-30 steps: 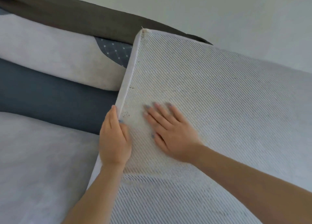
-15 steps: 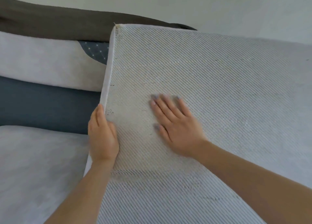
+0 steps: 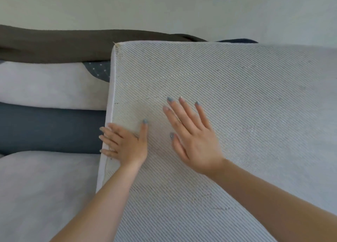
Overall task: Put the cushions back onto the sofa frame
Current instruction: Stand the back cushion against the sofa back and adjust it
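A large seat cushion [image 3: 246, 99] with a white, finely striped face fills the right and centre of the view, lying tilted over the sofa. My left hand [image 3: 125, 143] holds its left edge: the fingers bend over the piped seam and the thumb lies on the striped face. Just to the right, my right hand [image 3: 193, 137] rests flat on the cushion with its fingers spread. The dark blue sofa frame [image 3: 45, 128] shows to the left of the cushion; the part under it is hidden.
A light grey seat cushion [image 3: 36, 190] lies at the lower left, with a light grey back cushion [image 3: 45, 85] above the blue band. A dark brown throw [image 3: 73, 43] drapes along the sofa's top. A pale wall [image 3: 164, 8] stands behind.
The cushion has swung down and leftward, its far edge now nearly level. My left hand turned from a side grip to palm on top; my right hand's fingers spread.
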Tool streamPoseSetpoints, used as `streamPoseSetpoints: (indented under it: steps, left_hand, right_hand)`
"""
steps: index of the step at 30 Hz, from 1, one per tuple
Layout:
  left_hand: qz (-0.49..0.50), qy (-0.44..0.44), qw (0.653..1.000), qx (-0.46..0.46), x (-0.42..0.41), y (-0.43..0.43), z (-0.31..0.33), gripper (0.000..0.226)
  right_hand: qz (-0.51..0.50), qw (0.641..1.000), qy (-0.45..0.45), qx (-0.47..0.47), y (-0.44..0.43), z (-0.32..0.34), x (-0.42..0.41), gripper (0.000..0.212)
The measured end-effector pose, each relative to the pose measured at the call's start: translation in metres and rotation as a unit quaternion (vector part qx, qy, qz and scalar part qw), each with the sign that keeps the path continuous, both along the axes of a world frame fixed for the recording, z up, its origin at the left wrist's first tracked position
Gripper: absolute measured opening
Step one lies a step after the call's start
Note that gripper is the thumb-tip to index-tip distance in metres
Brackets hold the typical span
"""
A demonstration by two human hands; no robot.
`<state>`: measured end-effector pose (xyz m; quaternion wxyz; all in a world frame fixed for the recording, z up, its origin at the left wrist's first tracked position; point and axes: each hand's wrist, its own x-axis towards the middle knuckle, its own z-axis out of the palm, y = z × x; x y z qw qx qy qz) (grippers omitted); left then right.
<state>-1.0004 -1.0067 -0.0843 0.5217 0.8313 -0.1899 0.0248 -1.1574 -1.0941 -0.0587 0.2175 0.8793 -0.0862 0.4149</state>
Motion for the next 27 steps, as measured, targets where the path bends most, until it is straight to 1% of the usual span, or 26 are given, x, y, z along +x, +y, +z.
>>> streamPoseSetpoints:
  steps: [1, 3, 4, 7, 8, 10, 11, 13, 15, 19, 21, 23, 24, 25, 26, 27]
  left_hand:
    - [-0.010, 0.014, 1.000, 0.007, 0.001, -0.002, 0.002, 0.114]
    - [-0.030, 0.034, 0.999, 0.023, 0.006, -0.003, 0.002, 0.121]
    - [-0.039, 0.040, 0.998, 0.029, 0.008, -0.001, 0.003, 0.124]
    - [-0.068, 0.051, 0.995, 0.043, 0.009, 0.005, 0.007, 0.131]
    - [-0.075, 0.049, 0.995, 0.043, 0.010, 0.007, 0.007, 0.133]
    - [-0.093, 0.045, 0.994, 0.038, 0.008, 0.011, 0.005, 0.139]
    - [-0.103, 0.041, 0.993, 0.034, 0.008, 0.014, 0.003, 0.144]
    - [-0.123, 0.029, 0.991, 0.037, 0.007, 0.019, -0.001, 0.157]
    - [-0.141, 0.021, 0.989, 0.042, 0.007, 0.025, -0.005, 0.165]
    - [-0.150, 0.013, 0.988, 0.041, 0.007, 0.026, -0.004, 0.166]
    - [-0.148, 0.012, 0.988, 0.041, 0.008, 0.026, -0.006, 0.167]
    - [-0.147, 0.005, 0.989, 0.033, 0.007, 0.025, -0.007, 0.167]
    - [-0.144, 0.000, 0.989, 0.025, 0.007, 0.025, -0.009, 0.167]
    - [-0.142, -0.002, 0.990, 0.020, 0.006, 0.025, -0.010, 0.166]
    - [-0.141, -0.004, 0.990, 0.016, 0.005, 0.025, -0.011, 0.165]
    - [-0.139, -0.007, 0.990, 0.014, 0.005, 0.025, -0.011, 0.165]
  right_hand:
    - [0.001, 1.000, 0.030, -0.005, -0.006, -0.002, -0.006, 0.055]
    - [-0.035, 0.994, 0.095, -0.034, -0.018, -0.010, -0.011, 0.055]
    - [-0.045, 0.993, 0.100, -0.031, -0.020, -0.013, -0.012, 0.055]
    - [-0.029, 0.999, 0.009, 0.019, -0.010, -0.005, -0.019, 0.058]
    - [-0.044, 0.999, 0.005, 0.009, -0.012, -0.006, -0.019, 0.059]
    - [-0.090, 0.994, 0.066, 0.002, -0.021, -0.009, -0.023, 0.060]
    - [-0.102, 0.991, 0.082, 0.015, -0.025, -0.013, -0.022, 0.060]
    - [-0.111, 0.991, 0.063, 0.038, -0.023, -0.016, -0.021, 0.059]
    - [-0.103, 0.993, 0.029, 0.055, -0.016, -0.016, -0.023, 0.059]
    - [-0.115, 0.991, 0.036, 0.060, -0.013, -0.027, -0.023, 0.062]
    - [-0.090, 0.993, -0.004, 0.076, -0.002, -0.021, -0.025, 0.061]
    - [-0.047, 0.996, -0.040, 0.064, -0.001, -0.018, -0.034, 0.060]
    - [-0.057, 0.997, -0.029, 0.047, -0.008, -0.022, -0.039, 0.059]
    - [-0.079, 0.996, 0.006, 0.041, -0.015, -0.028, -0.044, 0.060]
    - [-0.099, 0.994, 0.035, 0.043, -0.022, -0.034, -0.046, 0.061]
    - [-0.112, 0.992, 0.043, 0.048, -0.027, -0.038, -0.045, 0.062]
